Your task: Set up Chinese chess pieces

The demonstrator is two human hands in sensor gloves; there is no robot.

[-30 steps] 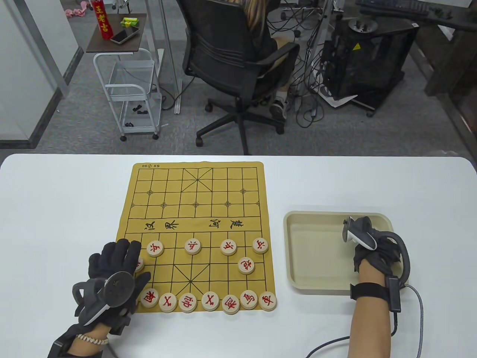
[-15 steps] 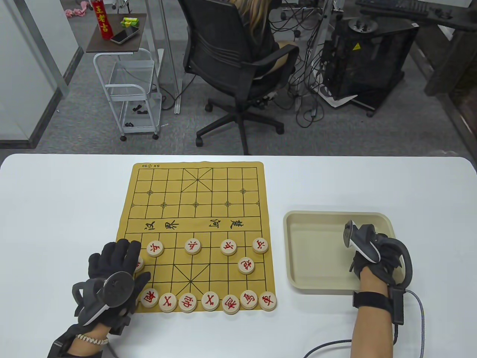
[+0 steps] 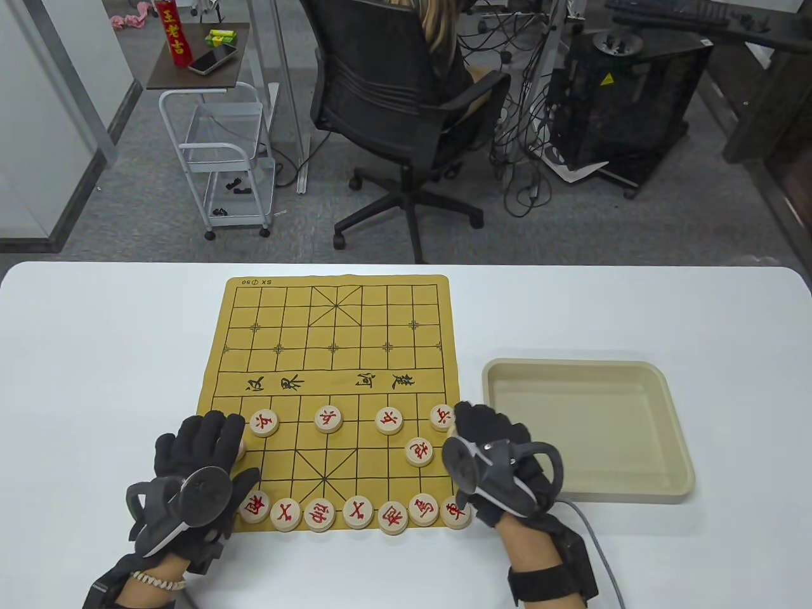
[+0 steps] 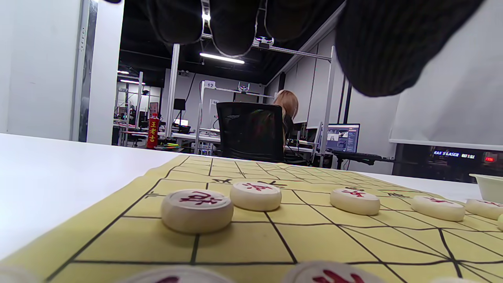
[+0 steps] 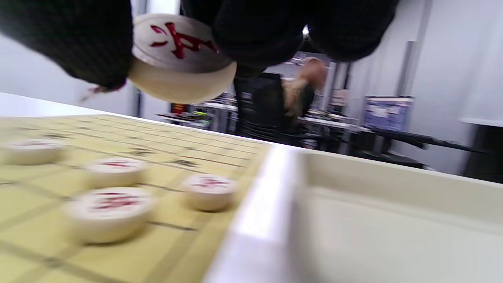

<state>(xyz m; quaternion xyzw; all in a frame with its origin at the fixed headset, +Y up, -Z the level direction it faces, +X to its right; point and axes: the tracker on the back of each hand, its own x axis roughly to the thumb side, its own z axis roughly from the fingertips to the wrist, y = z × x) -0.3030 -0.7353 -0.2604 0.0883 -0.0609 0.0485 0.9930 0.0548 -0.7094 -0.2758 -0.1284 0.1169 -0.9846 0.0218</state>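
Black-gloved right hand (image 3: 501, 469) pinches piece (image 5: 180, 55) | seemingly above board (image 3: 330, 380)

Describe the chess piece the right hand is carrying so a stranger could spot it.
Start at the yellow board, then go to its right edge beside the beige tray. There the right hand pinches a pale round piece with a red character, the only one lifted off the board.

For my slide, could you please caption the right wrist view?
Right hand pinches a chess piece above the board, beside the tray.
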